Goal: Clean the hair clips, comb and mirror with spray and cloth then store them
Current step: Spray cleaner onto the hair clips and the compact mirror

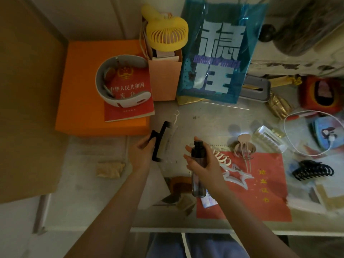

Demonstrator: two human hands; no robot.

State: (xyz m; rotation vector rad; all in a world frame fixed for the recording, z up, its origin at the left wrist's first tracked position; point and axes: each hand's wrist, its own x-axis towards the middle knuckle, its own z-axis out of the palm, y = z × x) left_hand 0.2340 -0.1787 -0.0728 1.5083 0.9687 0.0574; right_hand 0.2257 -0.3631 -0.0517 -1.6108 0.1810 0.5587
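Observation:
My left hand (144, 151) grips a black rectangular hair clip (160, 141) and holds it above the table. My right hand (203, 161) holds a dark, see-through spray bottle (198, 164) upright, its nozzle turned toward the black clip. A beige claw clip (243, 146), a clear clip (270, 140) and a black claw clip (312, 170) lie to the right. A white star-shaped clip (235, 174) rests on a red booklet (260, 185). An orange-brown comb (179, 184) lies under my right wrist, partly hidden. A beige cloth (108, 169) lies at the left.
An orange box (83, 86) with a red book and a white neckband stands at the back left. A yellow fan (166, 31) in a paper bag and a blue plastic bag (217, 53) stand behind. Cables and small items crowd the right side. The table's front edge (186, 229) is near me.

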